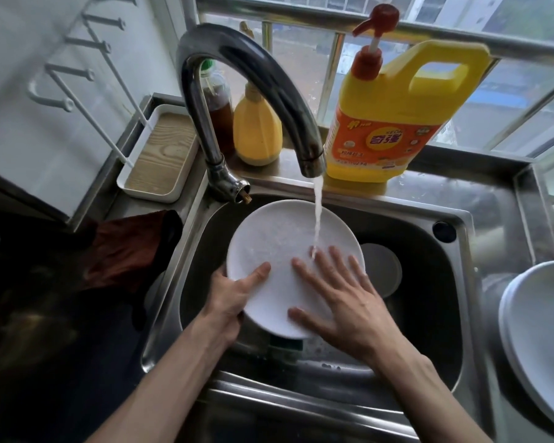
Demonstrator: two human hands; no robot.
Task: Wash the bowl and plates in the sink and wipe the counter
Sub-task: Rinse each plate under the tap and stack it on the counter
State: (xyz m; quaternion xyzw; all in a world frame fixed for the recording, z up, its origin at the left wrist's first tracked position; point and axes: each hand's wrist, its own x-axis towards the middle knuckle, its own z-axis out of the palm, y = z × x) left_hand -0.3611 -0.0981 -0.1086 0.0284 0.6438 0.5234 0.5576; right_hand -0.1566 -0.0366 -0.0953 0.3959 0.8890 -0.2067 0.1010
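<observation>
Fingers, left hand (234, 294): thumb lies over the plate's face at its 8 o'clock rim, the remaining fingers are hidden beneath; the hand clamps the rim and carries the plate.
Fingers, right hand (343, 302): spread wide and laid flat on the plate's face toward 4 o'clock, gripping nothing; judged to be rubbing the wet surface.
Plate (282, 251): white, round, held tilted over the sink basin, its far rim toward 12 o'clock under the spout.
Water stream (317, 215): falls from the tap (253, 91) and lands on the plate just beside the right fingertips.
Sink (429, 314): steel basin; a second white dish (383, 270) rests in it at 3 o'clock of the plate, partly hidden.
Handling, plate: judged rigid, of moderate weight, breakable against steel; wet glaze is probably slippery. Best held by the rim, thumb above and fingers below, as the left hand does; the flat right palm gives no grip.
Risk: the plate could slide from the single clamped edge onto the dish below.
Washed dishes (538, 330): white, stacked at the far right edge of the table.
Cloth (125, 247): brown, soft, lying on the table at 9 o'clock of the sink; likely for wiping.
Detergent jug (394, 123): yellow, with pump, on the ledge at 1 o'clock.
</observation>
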